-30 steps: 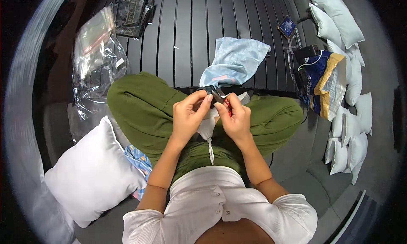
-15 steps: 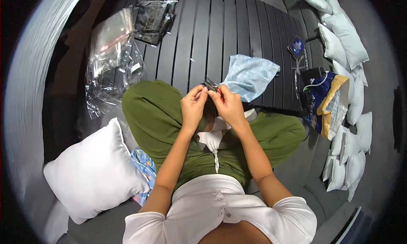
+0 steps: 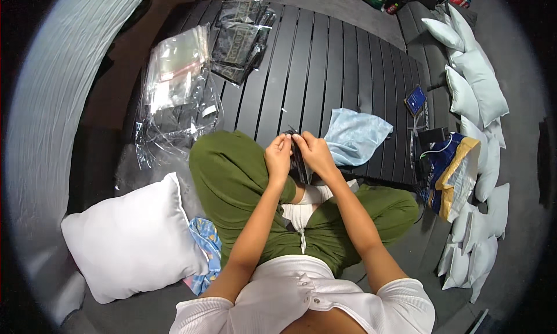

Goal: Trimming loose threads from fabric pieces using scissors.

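Above my crossed legs, my left hand [image 3: 278,155] and my right hand [image 3: 314,154] meet with fingertips pinched together. Between them they grip a thin black flat piece [image 3: 300,167], which hangs down toward my feet; its exact kind is not clear. A small dark pointed tip [image 3: 292,129] sticks up just beyond the fingertips, its other end hidden by my fingers. Just right of my right hand, a crumpled light blue cloth [image 3: 357,136] lies on the black slatted table [image 3: 313,61].
Clear plastic bags [image 3: 177,90] and black printed packets [image 3: 238,41] lie at the table's far left. A phone [image 3: 415,100] rests at its right edge. Beside it stands a blue and yellow bag [image 3: 447,171]. White cushions [image 3: 481,84] line the right; another white cushion [image 3: 133,241] sits left.
The view has tilted, so the table and hands sit lower and further right. The black piece now hangs more visibly below the fingers, and the red bit by my right hand no longer shows.
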Available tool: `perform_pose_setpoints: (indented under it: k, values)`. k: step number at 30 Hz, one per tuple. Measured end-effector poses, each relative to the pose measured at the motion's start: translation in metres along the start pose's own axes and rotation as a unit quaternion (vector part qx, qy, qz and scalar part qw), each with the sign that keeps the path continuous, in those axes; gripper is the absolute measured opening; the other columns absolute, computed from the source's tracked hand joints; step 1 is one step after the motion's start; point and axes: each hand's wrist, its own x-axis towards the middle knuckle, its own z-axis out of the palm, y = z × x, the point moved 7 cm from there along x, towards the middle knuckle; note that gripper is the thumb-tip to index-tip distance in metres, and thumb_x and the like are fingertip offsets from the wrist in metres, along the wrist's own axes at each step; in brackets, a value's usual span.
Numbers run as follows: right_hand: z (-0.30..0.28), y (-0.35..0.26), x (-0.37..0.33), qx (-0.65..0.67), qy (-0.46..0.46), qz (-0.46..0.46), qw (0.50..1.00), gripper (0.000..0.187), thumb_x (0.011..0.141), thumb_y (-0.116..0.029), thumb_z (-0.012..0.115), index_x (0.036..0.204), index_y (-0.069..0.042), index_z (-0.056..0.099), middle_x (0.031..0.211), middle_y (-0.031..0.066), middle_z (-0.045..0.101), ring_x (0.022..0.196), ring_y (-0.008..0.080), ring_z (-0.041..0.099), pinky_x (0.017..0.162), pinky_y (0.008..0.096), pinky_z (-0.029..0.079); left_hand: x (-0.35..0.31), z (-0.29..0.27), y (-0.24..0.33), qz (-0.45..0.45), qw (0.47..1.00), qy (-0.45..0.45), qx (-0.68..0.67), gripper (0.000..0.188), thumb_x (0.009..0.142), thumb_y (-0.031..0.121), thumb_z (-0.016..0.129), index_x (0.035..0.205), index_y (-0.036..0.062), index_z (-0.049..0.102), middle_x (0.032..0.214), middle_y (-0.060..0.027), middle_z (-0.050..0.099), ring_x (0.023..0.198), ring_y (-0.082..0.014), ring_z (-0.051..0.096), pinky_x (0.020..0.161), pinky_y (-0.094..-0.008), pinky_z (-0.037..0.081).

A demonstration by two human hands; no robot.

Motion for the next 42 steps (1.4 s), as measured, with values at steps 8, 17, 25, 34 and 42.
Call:
perform_pose_setpoints:
  k: [8, 17, 25, 34, 42]
  values:
    - [-0.032, 0.026, 0.005, 0.083, 0.05, 0.017, 0.995, 0.037, 0.086, -0.032, 0.05, 0.073, 0.003, 0.051, 0.049, 0.0123, 0.044, 0.046, 0.0137, 0.039, 0.044, 0.0313, 0.033, -0.006, 0.009, 0.007, -0.076, 0.992, -0.024, -0.096, 0.013, 0.087, 0.017, 0.052, 0.087, 0.0046, 0.056, 0.071, 0.0054, 0.056, 0.056, 0.0002, 0.046, 0.047, -0.0147, 0.034]
    - [-0.026, 0.003, -0.037, 0.029, 0.025, 0.024, 0.999, 0.032, 0.083, -0.027, 0.056, 0.071, 0.002, 0.048, 0.049, 0.0095, 0.042, 0.045, 0.0116, 0.036, 0.043, 0.0283, 0.032, -0.01, 0.01, 0.012, -0.074, 0.993, -0.037, -0.084, 0.011, 0.086, 0.019, 0.054, 0.087, 0.0085, 0.057, 0.071, 0.0065, 0.057, 0.059, 0.0005, 0.049, 0.05, -0.0141, 0.036]
    - [-0.023, 0.001, -0.034, -0.006, 0.028, 0.022, 0.999, 0.034, 0.082, -0.028, 0.057, 0.071, 0.003, 0.049, 0.049, 0.015, 0.045, 0.041, 0.0215, 0.042, 0.042, 0.0321, 0.032, -0.014, 0.012, 0.015, -0.03, 0.998, -0.035, -0.042, 0.013, 0.085, 0.016, 0.055, 0.085, 0.0033, 0.057, 0.069, 0.0056, 0.056, 0.058, 0.0007, 0.045, 0.051, -0.0157, 0.036]
    - [-0.022, 0.0, -0.036, 0.035, -0.005, 0.047, 0.998, 0.036, 0.083, -0.028, 0.055, 0.068, 0.004, 0.048, 0.047, 0.0097, 0.041, 0.043, 0.0126, 0.034, 0.041, 0.03, 0.03, -0.01, 0.01, 0.015, -0.001, 0.998, -0.046, -0.048, 0.015, 0.085, 0.015, 0.056, 0.089, 0.0013, 0.056, 0.073, 0.0027, 0.058, 0.059, -0.0002, 0.049, 0.05, -0.0137, 0.038]
    - [-0.021, 0.0, -0.032, 0.041, 0.033, 0.057, 0.997, 0.036, 0.081, -0.03, 0.056, 0.07, 0.003, 0.05, 0.05, 0.0169, 0.046, 0.042, 0.0262, 0.045, 0.044, 0.0338, 0.035, -0.008, 0.009, 0.011, 0.004, 0.997, -0.059, -0.053, 0.014, 0.084, 0.015, 0.057, 0.09, 0.0023, 0.056, 0.075, 0.0025, 0.058, 0.061, -0.0006, 0.05, 0.05, -0.0141, 0.038]
